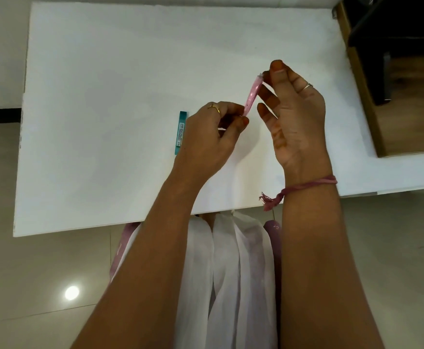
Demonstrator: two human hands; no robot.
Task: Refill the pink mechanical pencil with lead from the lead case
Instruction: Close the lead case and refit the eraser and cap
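The pink mechanical pencil (251, 94) is held slanted above the white table (105, 96), between both hands. My left hand (211, 137) pinches its lower end with thumb and fingertips. My right hand (296, 117) pinches the upper end between thumb and forefinger, with the other fingers spread beside the barrel. The teal lead case (180, 132) lies flat on the table just left of my left hand, which partly covers it. Whether the case is open cannot be told.
A wooden shelf unit with a dark object (397, 71) stands at the right behind the table's corner. The table's near edge (105, 224) runs above my lap, where white cloth (231, 273) hangs. Tiled floor lies at the left.
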